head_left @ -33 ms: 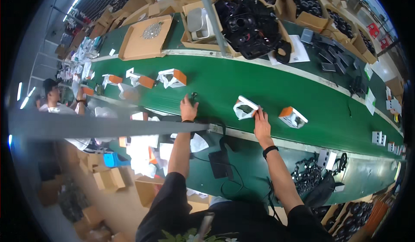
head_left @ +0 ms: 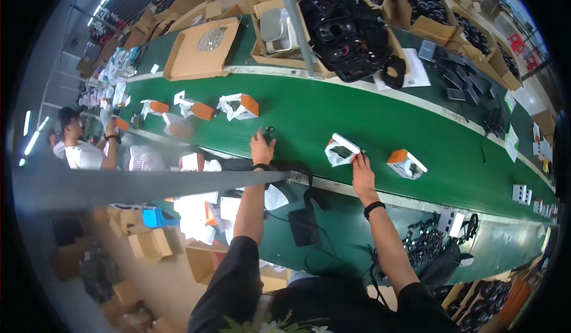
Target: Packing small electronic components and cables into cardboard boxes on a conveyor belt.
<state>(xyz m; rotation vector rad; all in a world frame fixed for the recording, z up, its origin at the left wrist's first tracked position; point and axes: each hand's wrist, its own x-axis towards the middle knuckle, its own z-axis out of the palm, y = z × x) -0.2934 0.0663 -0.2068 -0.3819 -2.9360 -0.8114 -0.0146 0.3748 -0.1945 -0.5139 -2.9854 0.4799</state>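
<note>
My left hand [head_left: 262,149] reaches onto the green conveyor belt [head_left: 333,110], its fingertips pinched on a small black part [head_left: 269,132]. My right hand [head_left: 361,175] grips the near edge of a white and orange open box [head_left: 341,150] lying on the belt. A second white and orange box [head_left: 407,163] sits just right of it, untouched. More such boxes [head_left: 239,105] lie farther left along the belt.
Cardboard cartons of black parts [head_left: 348,29] line the far side of the belt. Another person [head_left: 80,148] works at the left. A black pouch with a cable [head_left: 303,226] and a pile of black chains [head_left: 425,244] lie on the near ledge.
</note>
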